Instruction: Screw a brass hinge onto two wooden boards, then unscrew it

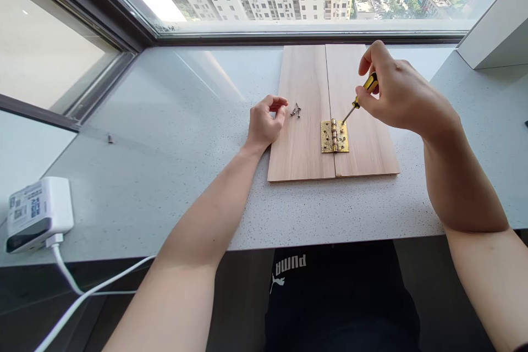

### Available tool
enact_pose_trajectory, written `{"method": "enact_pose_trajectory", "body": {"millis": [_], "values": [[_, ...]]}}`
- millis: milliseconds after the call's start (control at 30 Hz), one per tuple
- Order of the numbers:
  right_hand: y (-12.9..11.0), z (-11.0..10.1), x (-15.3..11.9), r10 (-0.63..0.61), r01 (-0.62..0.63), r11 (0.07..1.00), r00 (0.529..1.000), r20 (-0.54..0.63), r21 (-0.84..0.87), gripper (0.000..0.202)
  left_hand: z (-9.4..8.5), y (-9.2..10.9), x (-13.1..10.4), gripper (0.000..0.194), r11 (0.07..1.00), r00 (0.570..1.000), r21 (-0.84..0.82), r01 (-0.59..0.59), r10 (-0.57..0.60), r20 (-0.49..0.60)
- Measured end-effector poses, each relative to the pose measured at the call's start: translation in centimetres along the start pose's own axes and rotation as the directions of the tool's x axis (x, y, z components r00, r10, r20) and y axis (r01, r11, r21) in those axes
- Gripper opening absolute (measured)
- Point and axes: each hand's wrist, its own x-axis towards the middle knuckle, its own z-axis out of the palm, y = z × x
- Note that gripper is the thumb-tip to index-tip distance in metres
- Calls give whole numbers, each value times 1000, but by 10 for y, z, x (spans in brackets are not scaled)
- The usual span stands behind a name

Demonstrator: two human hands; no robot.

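A yellow-and-black screwdriver [366, 91] is gripped by my right hand [396, 85]. Its tip meets the upper right part of a brass-coloured hinge [328, 143], at or beside a screw hole. The hinge lies unfolded across the seam between a left wooden board [303, 154] and a right wooden board [367, 157]. At the left board's edge, my left hand [266, 121] is loosely curled, with nothing visible between thumb and forefinger. Just right of its fingertips lie several small screws [296, 110]. Another screw head [341, 131] shows on the hinge's right leaf.
Both boards rest on a speckled light countertop [193, 121], their far ends close to the window frame [247, 40]. At the left stands a white device [39, 212] with a white cable [88, 291]. A white panel [497, 27] rises at the right.
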Motion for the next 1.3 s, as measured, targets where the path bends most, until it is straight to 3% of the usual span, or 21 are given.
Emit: {"method": "enact_pose_trajectory", "body": {"millis": [100,300,467,633,833,1133,1300], "values": [[0,2,0,-16,15,1000,1000,-14,-20,36,0,1,0,13,1000,1000,5,5,-5,-2],[-1,3,5,111,-114,992,992,-57,-60,34,0,0,0,14,1000,1000,0,-8,8,2],[-4,-2,3,75,-74,995,997,4,-71,18,0,-2,0,14,1000,1000,-6,-11,11,7],[1,-1,-1,-12,13,999,1000,24,-51,30,0,-3,0,15,1000,1000,-11,-20,20,1],[0,6,6,90,-97,991,993,-73,-97,35,1,-2,0,13,1000,1000,-4,-5,5,-6],[-6,-1,0,12,-12,995,1000,4,-96,29,0,-4,1,15,1000,1000,4,-7,7,6],[-10,3,3,61,-67,992,996,-57,-109,34,0,-2,1,16,1000,1000,3,-2,2,7]]}}
